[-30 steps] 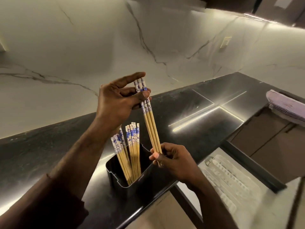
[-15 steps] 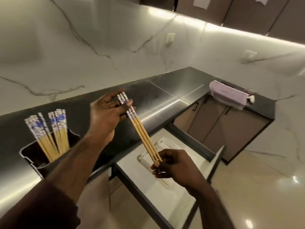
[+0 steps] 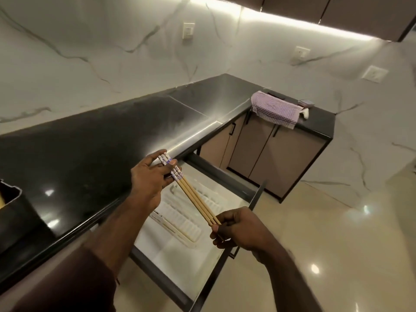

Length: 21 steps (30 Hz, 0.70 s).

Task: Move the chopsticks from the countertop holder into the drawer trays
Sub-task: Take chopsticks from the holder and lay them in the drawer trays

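Observation:
A small bundle of wooden chopsticks (image 3: 194,196) with blue-and-white patterned tops hangs slanted over the open drawer (image 3: 202,262). My left hand (image 3: 150,180) pinches the patterned upper ends with thumb and fingers. My right hand (image 3: 239,230) grips the plain lower tips. Under the bundle lie white ribbed trays (image 3: 180,218) on the drawer floor, and one tray has a chopstick in it. The black countertop holder (image 3: 11,212) shows only partly at the left edge, its contents almost out of view.
The black countertop (image 3: 94,140) runs left to right along a marble wall and turns at the corner. A striped towel (image 3: 273,110) hangs over the far counter edge above brown cabinet doors (image 3: 270,158). Glossy floor lies on the right.
The view has swung right, so the holder slid to the left edge. Both hands carried the bundle lower, over the drawer trays, and it lies flatter now.

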{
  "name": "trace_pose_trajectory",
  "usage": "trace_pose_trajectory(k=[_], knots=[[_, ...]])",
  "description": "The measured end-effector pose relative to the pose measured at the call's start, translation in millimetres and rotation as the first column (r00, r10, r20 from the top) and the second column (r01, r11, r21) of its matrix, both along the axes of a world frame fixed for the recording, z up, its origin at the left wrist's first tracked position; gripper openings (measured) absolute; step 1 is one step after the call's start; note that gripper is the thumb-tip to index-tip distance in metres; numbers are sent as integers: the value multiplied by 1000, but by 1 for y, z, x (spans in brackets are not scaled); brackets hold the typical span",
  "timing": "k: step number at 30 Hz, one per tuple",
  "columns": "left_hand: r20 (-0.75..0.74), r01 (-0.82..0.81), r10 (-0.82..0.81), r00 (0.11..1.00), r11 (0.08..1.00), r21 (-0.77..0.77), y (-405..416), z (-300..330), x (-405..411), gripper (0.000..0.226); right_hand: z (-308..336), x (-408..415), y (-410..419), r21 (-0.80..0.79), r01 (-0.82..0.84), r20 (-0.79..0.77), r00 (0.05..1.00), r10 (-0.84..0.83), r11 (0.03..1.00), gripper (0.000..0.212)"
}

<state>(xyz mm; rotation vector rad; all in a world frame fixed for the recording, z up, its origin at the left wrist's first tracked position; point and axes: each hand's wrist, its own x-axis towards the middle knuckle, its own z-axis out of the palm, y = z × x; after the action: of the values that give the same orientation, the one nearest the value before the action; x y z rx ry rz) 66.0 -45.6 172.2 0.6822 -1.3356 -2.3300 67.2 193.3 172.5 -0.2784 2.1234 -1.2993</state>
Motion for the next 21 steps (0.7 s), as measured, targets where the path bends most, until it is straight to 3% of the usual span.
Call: trace_pose_trajectory(k=[6, 13, 17, 21], knots=[[100, -2, -6, 995, 997, 80, 4, -51, -56, 30, -24, -50, 2, 101, 38, 54, 998, -44, 994, 10], [288, -17, 22, 957, 1000, -18, -17, -106, -99, 35, -66, -106, -25, 237, 33, 162, 984, -73, 971, 9], [393, -36, 56, 918, 998, -57, -25, -136, -106, 45, -101, -130, -46, 308, -3, 193, 979, -60, 951, 20], [430, -68, 82, 899, 997, -47, -25, -170, -108, 62, -149, -151, -65, 395, -77, 147, 989, 20, 915, 16]])
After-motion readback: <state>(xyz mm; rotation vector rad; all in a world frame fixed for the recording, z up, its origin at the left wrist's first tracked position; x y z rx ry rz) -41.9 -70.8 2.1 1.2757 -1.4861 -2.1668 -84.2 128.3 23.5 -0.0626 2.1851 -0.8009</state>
